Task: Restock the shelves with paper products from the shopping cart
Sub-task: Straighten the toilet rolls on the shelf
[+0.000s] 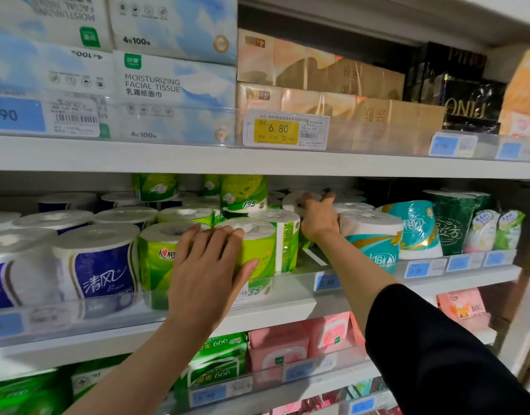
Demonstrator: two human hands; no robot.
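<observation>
My left hand (211,262) lies spread over the front of a green-wrapped toilet roll (257,241) at the front of the middle shelf (287,304), fingers over its top rim and thumb against its side. My right hand (317,215) reaches deeper into the same shelf, fingers wrapped on a white roll (293,200) behind the green rolls. More green rolls (242,191) are stacked behind. The shopping cart is out of view.
Blue-labelled rolls (102,268) fill the shelf's left side, teal rolls (374,238) and dark green packs (452,223) its right. Facial tissue packs (173,82) and beige boxes (317,85) sit on the shelf above. Pink and green packs (275,345) sit below. A clear lip edges each shelf.
</observation>
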